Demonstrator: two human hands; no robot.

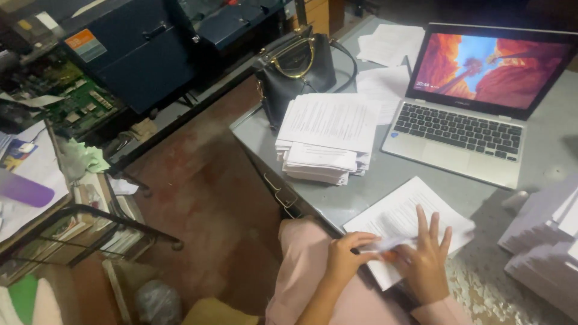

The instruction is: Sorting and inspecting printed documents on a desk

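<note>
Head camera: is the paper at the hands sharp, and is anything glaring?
Head view: both hands, left hand and right hand, and the sheet are motion-blurred; the laptop screen is the brightest spot; the floor is dim.

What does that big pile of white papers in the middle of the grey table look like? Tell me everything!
The thick stack of white printed paper sheets lies flat on the grey metal table. It looks like several bundles piled unevenly, the wide top sheets overhanging narrower ones below, with edges stepped and slightly fanned. Lines of dark print cover the top sheet. It sits before the black handbag with gold handles, apparently touching it, and left of the open silver laptop. No hand touches it.
</note>
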